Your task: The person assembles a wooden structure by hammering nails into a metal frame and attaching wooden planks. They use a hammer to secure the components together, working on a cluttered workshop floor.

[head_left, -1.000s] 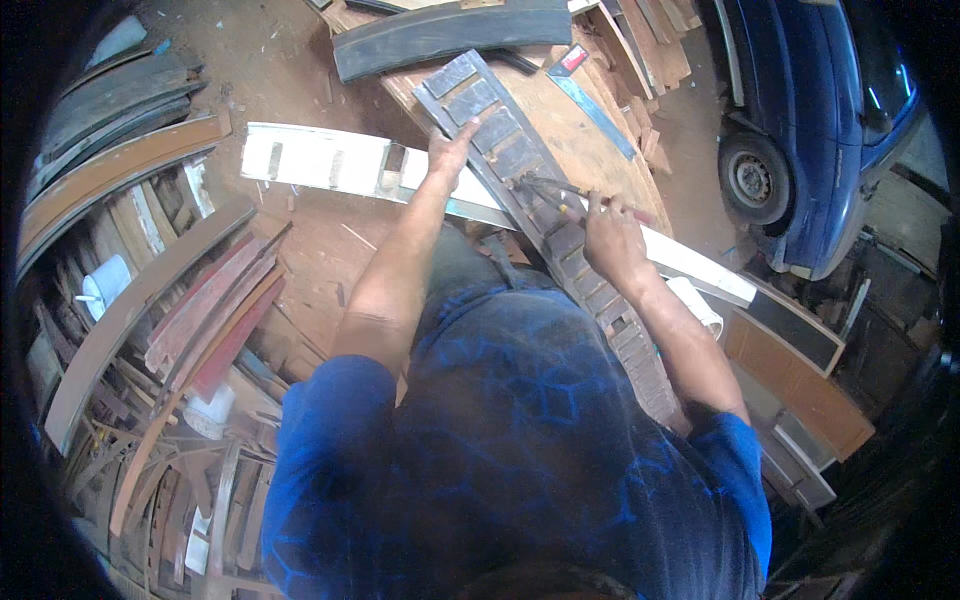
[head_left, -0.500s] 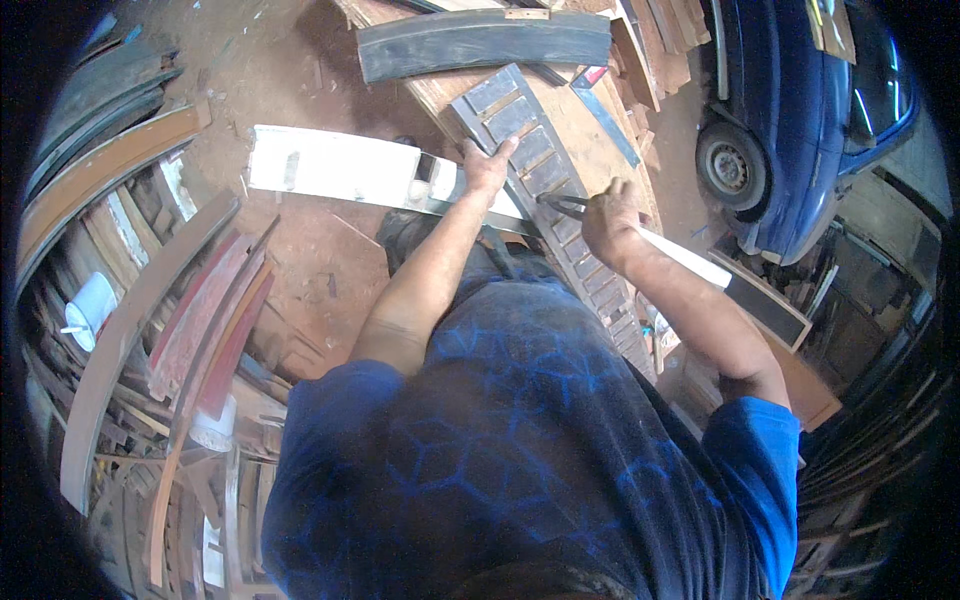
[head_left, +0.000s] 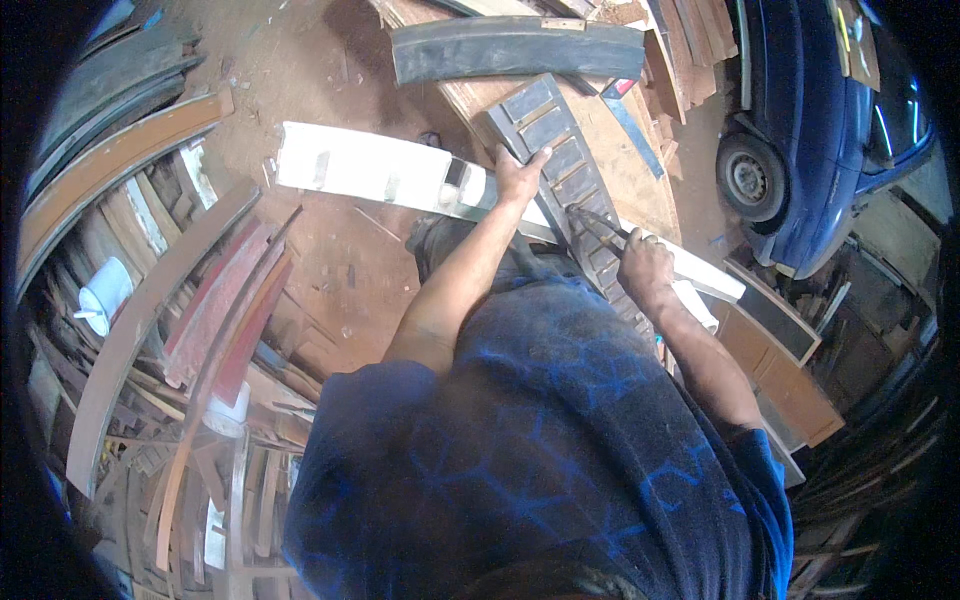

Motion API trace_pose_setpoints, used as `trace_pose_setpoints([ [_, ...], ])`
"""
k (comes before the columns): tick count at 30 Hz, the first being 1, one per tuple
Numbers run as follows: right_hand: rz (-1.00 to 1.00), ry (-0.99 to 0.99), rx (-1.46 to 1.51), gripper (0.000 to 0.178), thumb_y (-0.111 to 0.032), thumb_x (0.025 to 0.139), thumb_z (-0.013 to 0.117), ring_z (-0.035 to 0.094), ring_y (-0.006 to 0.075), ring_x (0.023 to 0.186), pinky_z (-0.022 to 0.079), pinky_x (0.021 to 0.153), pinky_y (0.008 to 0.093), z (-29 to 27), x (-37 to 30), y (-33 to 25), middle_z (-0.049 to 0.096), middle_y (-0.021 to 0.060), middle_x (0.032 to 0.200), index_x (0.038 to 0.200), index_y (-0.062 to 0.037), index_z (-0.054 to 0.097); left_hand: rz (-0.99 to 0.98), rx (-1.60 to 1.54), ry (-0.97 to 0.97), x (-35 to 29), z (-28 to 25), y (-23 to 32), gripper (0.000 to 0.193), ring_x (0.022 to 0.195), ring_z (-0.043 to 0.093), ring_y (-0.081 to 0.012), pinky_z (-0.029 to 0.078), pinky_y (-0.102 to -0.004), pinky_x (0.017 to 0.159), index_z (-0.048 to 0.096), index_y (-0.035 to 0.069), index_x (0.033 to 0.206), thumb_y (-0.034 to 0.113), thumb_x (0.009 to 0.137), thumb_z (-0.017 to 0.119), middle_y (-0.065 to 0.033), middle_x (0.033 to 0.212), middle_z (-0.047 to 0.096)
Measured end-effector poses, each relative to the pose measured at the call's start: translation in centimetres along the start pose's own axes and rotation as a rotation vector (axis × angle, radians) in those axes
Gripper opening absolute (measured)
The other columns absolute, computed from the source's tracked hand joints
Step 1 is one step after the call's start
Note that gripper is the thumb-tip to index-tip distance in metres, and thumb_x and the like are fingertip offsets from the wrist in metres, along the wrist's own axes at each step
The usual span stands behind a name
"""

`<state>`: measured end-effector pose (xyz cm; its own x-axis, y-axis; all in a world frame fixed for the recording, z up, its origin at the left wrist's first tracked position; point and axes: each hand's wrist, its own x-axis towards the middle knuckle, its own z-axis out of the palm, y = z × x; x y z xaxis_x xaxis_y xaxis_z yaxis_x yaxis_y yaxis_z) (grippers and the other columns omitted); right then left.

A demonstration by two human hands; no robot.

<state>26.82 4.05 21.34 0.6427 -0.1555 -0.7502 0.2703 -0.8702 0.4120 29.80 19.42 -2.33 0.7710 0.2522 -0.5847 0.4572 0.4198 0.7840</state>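
Note:
A long dark board [head_left: 560, 150] with a row of pale cross slots slants across the middle, its near end close to my body. My left hand [head_left: 518, 180] grips its left edge, thumb laid over the top face. In my right hand [head_left: 648, 262] is a pair of dark pincers [head_left: 598, 222], fingers closed round the handles. The pincers' jaws touch or hover just over the board's face; I cannot tell which, nor whether they bite on anything. Beneath the slotted board a long white panel [head_left: 370, 165] with a dark square opening runs crosswise.
A curved dark plank [head_left: 515, 50] lies across the plywood surface [head_left: 640, 205] ahead. Curved wooden pieces [head_left: 140, 310] and scrap are stacked at my left, with a white bucket [head_left: 105, 295] among them. A blue car [head_left: 800, 120] stands at the far right. Shallow wooden frames [head_left: 775, 315] lie at right.
The whole view has shifted, so things sit farther right. My right hand has dropped toward my body, tilting the pincers, while their jaws stay near the same spot. My left hand keeps its hold.

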Motion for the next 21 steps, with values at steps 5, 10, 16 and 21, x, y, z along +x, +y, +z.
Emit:
trace_pose_setpoints([
  [5, 0.011, 0.002, 0.01, 0.026, -0.013, 0.089, 0.053, 0.07, 0.0363, 0.093, 0.057, 0.079, 0.0468, 0.6, -0.1, 0.3, 0.067, 0.0245, 0.101, 0.11, 0.0027, 0.056, -0.022, 0.052, -0.002, -0.5, 0.1, 0.0, 0.072, 0.108, 0.062, -0.0256, 0.048, -0.0361, 0.097, 0.044, -0.008, 0.128, 0.02, 0.078, 0.087, -0.0198, 0.121, 0.063],
  [10, 0.035, 0.073, 0.077, 0.03, -0.027, 0.097, 0.05, 0.068, 0.0394, 0.096, 0.055, 0.078, 0.0491, 7.0, -1.0, 2.1, 0.066, 0.0232, 0.102, 0.111, -0.0017, 0.056, -0.003, 0.034, 0.012, 0.6, -0.1, -3.1, 0.074, 0.107, 0.058, -0.029, 0.045, -0.0406, 0.098, 0.048, -0.008, 0.122, 0.03, 0.074, 0.089, -0.0216, 0.116, 0.06],
  [16, 0.075, 0.119, 0.572, 0.032, -0.015, 0.09, 0.065, 0.065, 0.0449, 0.096, 0.053, 0.083, 0.0512, 17.6, 0.4, 0.9, 0.063, 0.0268, 0.108, 0.114, -0.0005, 0.051, -0.058, 0.044, -0.076, 0.5, -1.0, -2.0, 0.061, 0.104, 0.063, -0.0265, 0.049, -0.0368, 0.095, 0.05, -0.006, 0.12, 0.022, 0.079, 0.086, -0.0202, 0.116, 0.064],
  [21, 0.138, 0.282, 1.074, 0.034, -0.027, 0.098, 0.053, 0.064, 0.0439, 0.099, 0.05, 0.081, 0.0483, 25.9, -3.6, 1.1, 0.066, 0.026, 0.108, 0.115, 0.0013, 0.053, 0.017, 0.219, -0.287, 0.7, -1.1, 1.2, 0.086, 0.13, 0.049, -0.027, 0.038, -0.0383, 0.11, 0.038, -0.005, 0.147, 0.034, 0.084, 0.081, -0.0177, 0.142, 0.051],
])
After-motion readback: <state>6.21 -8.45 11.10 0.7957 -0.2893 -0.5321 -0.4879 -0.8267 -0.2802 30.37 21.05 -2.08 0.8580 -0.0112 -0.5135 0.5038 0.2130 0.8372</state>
